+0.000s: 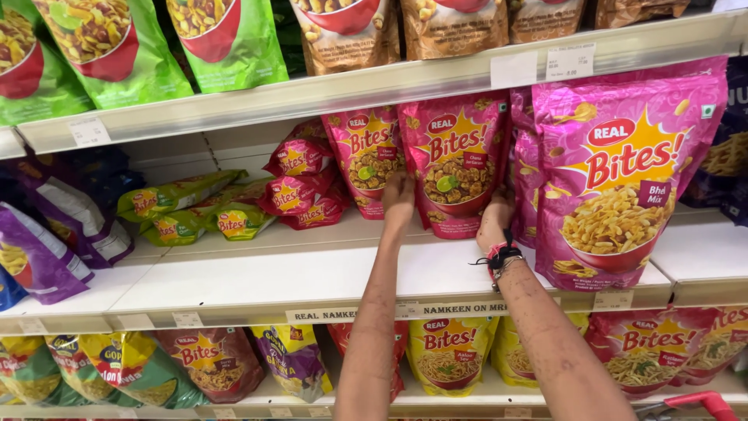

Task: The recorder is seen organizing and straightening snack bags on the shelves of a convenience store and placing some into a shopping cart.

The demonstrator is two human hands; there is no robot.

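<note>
Reaching up with both arms, our left hand [398,195] and right hand [497,214] clasp one upright pink snack pouch [456,168] between two others on the shelf [257,277].

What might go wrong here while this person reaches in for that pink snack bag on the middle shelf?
1. The pink bag between the left hand and right hand stands upright and could tip forward.
2. The big pink bag stands close beside the right forearm; a nudge might topple it off the white shelf.
</note>
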